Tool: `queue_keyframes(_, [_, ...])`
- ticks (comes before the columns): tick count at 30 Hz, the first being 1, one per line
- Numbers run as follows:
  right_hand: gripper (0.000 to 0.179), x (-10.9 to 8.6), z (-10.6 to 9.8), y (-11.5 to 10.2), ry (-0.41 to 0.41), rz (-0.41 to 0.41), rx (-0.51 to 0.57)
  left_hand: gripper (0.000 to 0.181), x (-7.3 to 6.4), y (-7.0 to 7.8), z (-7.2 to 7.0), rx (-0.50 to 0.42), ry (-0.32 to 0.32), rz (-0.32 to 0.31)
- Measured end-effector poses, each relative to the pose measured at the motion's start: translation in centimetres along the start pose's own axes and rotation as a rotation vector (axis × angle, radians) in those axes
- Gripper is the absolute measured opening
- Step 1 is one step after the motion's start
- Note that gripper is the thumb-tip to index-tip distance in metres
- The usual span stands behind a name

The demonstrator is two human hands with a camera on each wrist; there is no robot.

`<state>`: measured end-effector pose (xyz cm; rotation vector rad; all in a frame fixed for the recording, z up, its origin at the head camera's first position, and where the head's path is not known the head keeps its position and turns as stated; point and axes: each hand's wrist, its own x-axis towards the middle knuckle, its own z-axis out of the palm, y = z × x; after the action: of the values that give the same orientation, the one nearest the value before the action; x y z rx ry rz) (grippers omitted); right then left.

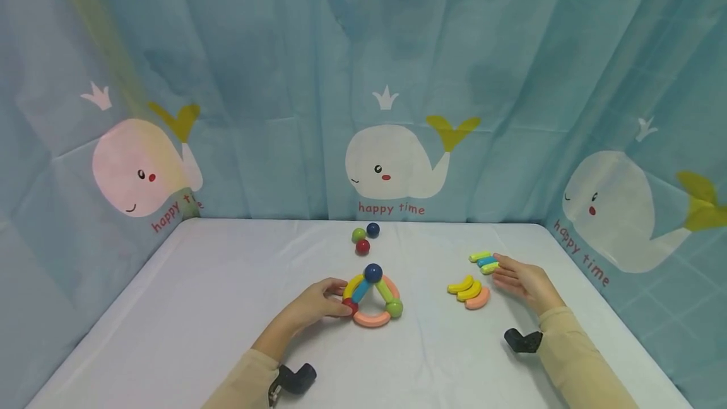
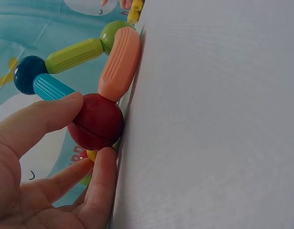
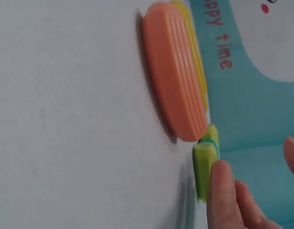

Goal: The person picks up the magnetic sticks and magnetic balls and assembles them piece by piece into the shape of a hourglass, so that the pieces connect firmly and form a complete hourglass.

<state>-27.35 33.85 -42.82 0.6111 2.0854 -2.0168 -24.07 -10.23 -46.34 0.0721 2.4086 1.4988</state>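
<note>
The red ball (image 2: pixel 98 123) sits pinched between the left fingers (image 2: pixel 101 183); the right fingers (image 3: pixel 222 193), outstretched, are beside a green stick (image 3: pixel 203 164).

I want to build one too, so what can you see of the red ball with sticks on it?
The red ball is dark and shiny, like plastic, with a thin seam around it. It sits low, at or just above the table. A straight blue stick slants up from it, a curved peach stick joins one side, and a curved yellow stick seems to join another. The left grip holds it between thumb and finger.
</note>
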Motion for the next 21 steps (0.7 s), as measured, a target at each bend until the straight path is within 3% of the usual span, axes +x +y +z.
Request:
queue_keyframes(10, [0.085, 1.3, -0.5, 0.3, 0.023, 0.092, 0.135, 0.067, 0.1, -0.2, 0.1, -0.014, -0.01, 0.007])
queue_keyframes(15, [0.086, 2.0, -0.2, -0.2, 0.038, 0.142, 0.143, 0.068, 0.0, -0.1, 0.2, -0.005, -0.001, 0.0])
queue_keyframes(21, [0.076, 2.8, 0.1, 0.1, 0.101, 0.13, 0.11, 0.066, -0.1, -0.1, 0.2, 0.007, 0.007, -0.004])
